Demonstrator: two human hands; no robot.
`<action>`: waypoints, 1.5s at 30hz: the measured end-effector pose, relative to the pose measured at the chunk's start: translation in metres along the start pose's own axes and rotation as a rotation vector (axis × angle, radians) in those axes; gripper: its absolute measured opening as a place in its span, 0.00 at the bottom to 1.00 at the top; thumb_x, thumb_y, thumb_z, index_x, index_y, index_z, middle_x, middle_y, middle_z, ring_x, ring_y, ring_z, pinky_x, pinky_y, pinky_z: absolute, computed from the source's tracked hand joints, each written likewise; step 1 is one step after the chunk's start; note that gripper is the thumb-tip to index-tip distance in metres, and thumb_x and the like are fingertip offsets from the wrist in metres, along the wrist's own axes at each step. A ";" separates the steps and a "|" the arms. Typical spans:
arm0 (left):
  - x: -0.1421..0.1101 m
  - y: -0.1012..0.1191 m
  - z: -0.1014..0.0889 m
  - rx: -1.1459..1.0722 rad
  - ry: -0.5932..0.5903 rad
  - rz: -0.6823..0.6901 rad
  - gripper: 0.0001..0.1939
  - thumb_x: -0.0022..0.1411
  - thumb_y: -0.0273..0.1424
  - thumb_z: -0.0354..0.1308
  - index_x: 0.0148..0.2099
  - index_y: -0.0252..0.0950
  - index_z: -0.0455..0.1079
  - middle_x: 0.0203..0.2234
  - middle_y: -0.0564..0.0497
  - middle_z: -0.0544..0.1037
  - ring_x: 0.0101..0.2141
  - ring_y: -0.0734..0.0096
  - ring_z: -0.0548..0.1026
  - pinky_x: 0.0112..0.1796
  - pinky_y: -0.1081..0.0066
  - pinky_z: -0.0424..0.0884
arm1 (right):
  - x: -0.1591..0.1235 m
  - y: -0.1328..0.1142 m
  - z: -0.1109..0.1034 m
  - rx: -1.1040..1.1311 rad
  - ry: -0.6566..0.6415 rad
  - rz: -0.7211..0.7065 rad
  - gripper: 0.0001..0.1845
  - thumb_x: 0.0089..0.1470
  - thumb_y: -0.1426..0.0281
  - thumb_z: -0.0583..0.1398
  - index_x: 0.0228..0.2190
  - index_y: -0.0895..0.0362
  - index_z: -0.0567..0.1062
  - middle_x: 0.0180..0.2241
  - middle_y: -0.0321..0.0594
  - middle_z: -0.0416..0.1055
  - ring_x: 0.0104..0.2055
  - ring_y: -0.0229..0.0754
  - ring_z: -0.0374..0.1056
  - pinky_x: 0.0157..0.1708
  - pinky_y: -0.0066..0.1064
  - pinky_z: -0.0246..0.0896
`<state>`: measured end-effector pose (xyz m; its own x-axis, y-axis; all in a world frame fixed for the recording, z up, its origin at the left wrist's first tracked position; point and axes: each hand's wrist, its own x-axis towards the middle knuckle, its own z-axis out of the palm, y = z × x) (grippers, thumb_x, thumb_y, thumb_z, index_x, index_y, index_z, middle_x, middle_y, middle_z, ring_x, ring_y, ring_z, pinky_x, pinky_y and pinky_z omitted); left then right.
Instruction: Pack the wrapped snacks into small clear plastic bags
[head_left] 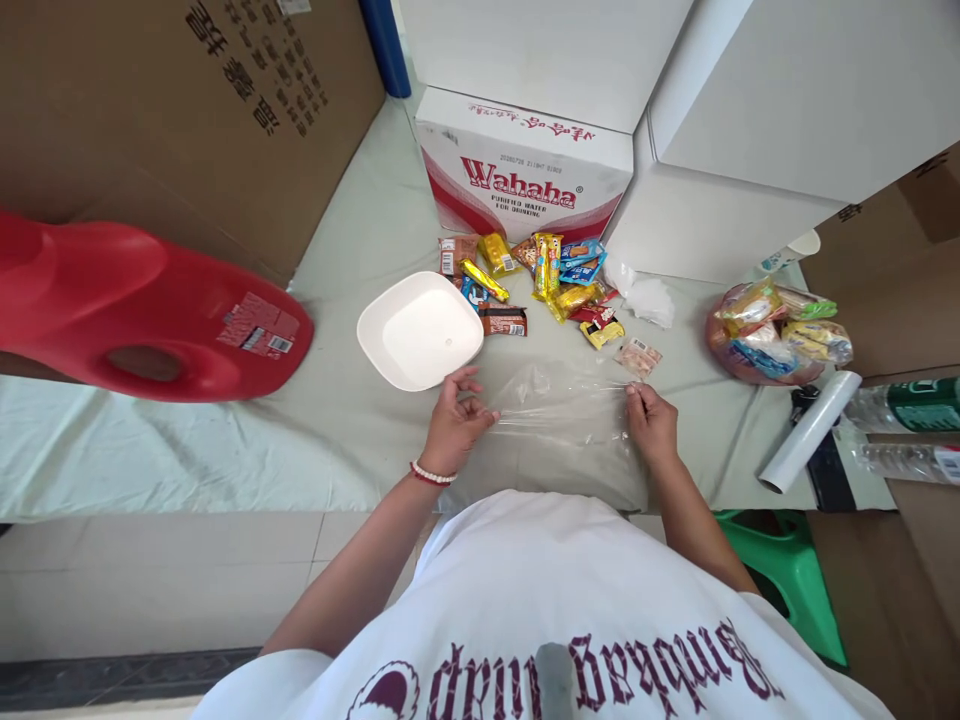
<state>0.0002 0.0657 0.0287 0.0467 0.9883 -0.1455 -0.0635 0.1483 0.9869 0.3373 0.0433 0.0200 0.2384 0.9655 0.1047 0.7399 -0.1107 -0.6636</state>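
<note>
A clear plastic bag (559, 405) is stretched between my two hands, close to the table's front edge. My left hand (456, 420) pinches its left edge between thumb and finger, the other fingers loosely curled. On the bag's right edge, my right hand (652, 420) is closed in a pinch. Just beyond my left hand stands a white bowl (420, 330) with nothing in it. Wrapped snacks (551, 270) lie in a loose group past the bag, and a small pinkish packet (638, 356) lies near my right hand.
A Wahaba-style white and red carton (529, 185) printed "Wahaha" stands behind the snacks. At left is a big red jug (150, 310). To the right are a bowl of packaged food (780, 330), a white roll (810, 432) and plastic bottles (915, 405). A green stool (806, 580) is below.
</note>
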 end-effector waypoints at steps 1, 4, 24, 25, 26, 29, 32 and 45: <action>0.000 0.003 -0.001 0.084 0.016 0.104 0.35 0.53 0.30 0.67 0.62 0.43 0.60 0.46 0.51 0.67 0.29 0.81 0.68 0.34 0.72 0.72 | -0.001 0.000 0.000 -0.039 0.046 -0.030 0.25 0.67 0.53 0.50 0.37 0.57 0.78 0.26 0.38 0.73 0.28 0.41 0.67 0.34 0.30 0.61; 0.000 0.005 -0.001 0.531 -0.075 0.394 0.25 0.59 0.25 0.58 0.59 0.41 0.67 0.49 0.46 0.70 0.40 0.68 0.71 0.44 0.62 0.73 | -0.001 0.004 0.001 -0.166 0.065 -0.099 0.25 0.68 0.55 0.48 0.37 0.57 0.78 0.31 0.43 0.77 0.32 0.43 0.71 0.35 0.31 0.61; 0.022 0.000 0.061 1.225 -0.724 0.508 0.47 0.57 0.48 0.68 0.72 0.40 0.55 0.71 0.36 0.56 0.71 0.41 0.50 0.65 0.33 0.37 | 0.008 0.013 -0.005 -0.376 -0.003 -0.090 0.25 0.70 0.57 0.46 0.44 0.57 0.78 0.42 0.48 0.81 0.41 0.47 0.75 0.39 0.33 0.63; 0.019 -0.007 0.050 1.243 -0.725 0.482 0.51 0.56 0.50 0.68 0.73 0.39 0.51 0.72 0.35 0.53 0.71 0.42 0.49 0.66 0.34 0.34 | 0.010 0.017 -0.010 -0.399 -0.038 -0.074 0.25 0.69 0.57 0.47 0.45 0.57 0.78 0.42 0.47 0.81 0.40 0.47 0.75 0.37 0.33 0.62; 0.016 -0.012 0.039 1.249 -0.719 0.469 0.53 0.56 0.52 0.67 0.74 0.37 0.48 0.73 0.34 0.51 0.72 0.43 0.48 0.66 0.35 0.33 | 0.013 0.021 -0.015 -0.424 -0.088 -0.060 0.24 0.69 0.56 0.48 0.47 0.56 0.77 0.40 0.47 0.81 0.38 0.47 0.75 0.36 0.34 0.61; 0.005 -0.021 0.013 1.246 -0.678 0.459 0.57 0.56 0.55 0.64 0.75 0.31 0.44 0.72 0.31 0.50 0.72 0.45 0.48 0.68 0.40 0.31 | 0.027 0.018 -0.029 -0.465 -0.200 -0.069 0.25 0.65 0.51 0.53 0.51 0.55 0.76 0.36 0.44 0.79 0.34 0.47 0.72 0.31 0.33 0.59; -0.005 -0.023 0.004 1.230 -0.624 0.465 0.60 0.55 0.58 0.63 0.76 0.30 0.41 0.72 0.30 0.50 0.72 0.43 0.48 0.68 0.40 0.32 | 0.056 -0.009 -0.034 -0.409 -0.106 -0.182 0.26 0.64 0.50 0.55 0.52 0.55 0.76 0.39 0.46 0.78 0.36 0.47 0.72 0.35 0.34 0.61; -0.014 -0.024 0.008 1.257 -0.577 0.454 0.55 0.57 0.57 0.62 0.74 0.31 0.48 0.72 0.33 0.51 0.71 0.46 0.51 0.69 0.43 0.33 | 0.214 -0.169 0.112 -0.670 -0.228 -0.211 0.37 0.63 0.61 0.61 0.63 0.72 0.60 0.55 0.70 0.67 0.53 0.61 0.69 0.46 0.43 0.65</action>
<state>0.0086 0.0481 0.0071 0.6661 0.7433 -0.0620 0.7012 -0.5958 0.3916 0.1927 0.2946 0.0720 -0.0338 0.9991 -0.0247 0.9985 0.0327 -0.0441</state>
